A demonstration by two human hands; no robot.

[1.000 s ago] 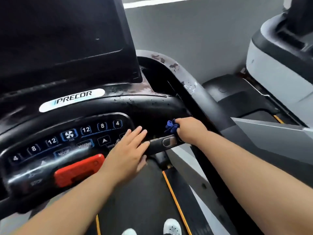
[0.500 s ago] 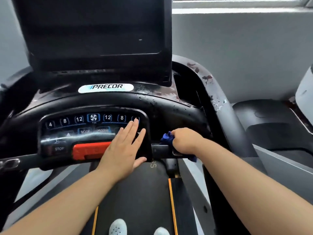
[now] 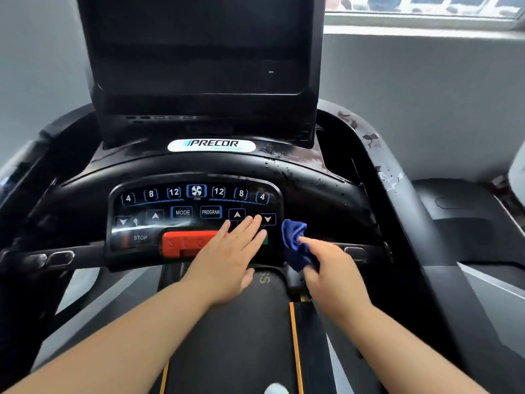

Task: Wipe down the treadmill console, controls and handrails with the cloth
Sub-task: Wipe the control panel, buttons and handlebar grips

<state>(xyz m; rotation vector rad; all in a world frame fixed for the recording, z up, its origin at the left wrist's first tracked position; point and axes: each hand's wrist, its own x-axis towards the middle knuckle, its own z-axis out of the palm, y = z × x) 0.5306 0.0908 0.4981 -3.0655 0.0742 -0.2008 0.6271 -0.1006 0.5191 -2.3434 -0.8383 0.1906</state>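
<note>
A black Precor treadmill console (image 3: pixel 312 191) fills the view, with a dark screen (image 3: pixel 199 61) above and a button panel (image 3: pixel 196 206) below. My left hand (image 3: pixel 227 257) lies flat, fingers apart, on the panel's right end, covering part of the red stop bar (image 3: pixel 184 243). My right hand (image 3: pixel 332 268) holds a bunched blue cloth (image 3: pixel 295 243) against the console just right of the panel, above the front handrail (image 3: pixel 355 251). The handrail's left half (image 3: pixel 56 257) carries a metal grip sensor. Water drops dot the console's upper right.
The right side rail (image 3: pixel 383 172) shows worn, peeling patches. A second machine (image 3: pixel 468 223) stands to the right. The treadmill belt (image 3: pixel 235 336) with an orange stripe runs below my arms, and a white shoe tip (image 3: pixel 275 389) shows at the bottom edge. A grey wall lies behind.
My view has swung left and centred on the console. My right hand has slid the cloth left along the handrail to the panel's edge. My left hand stays flat on the panel.
</note>
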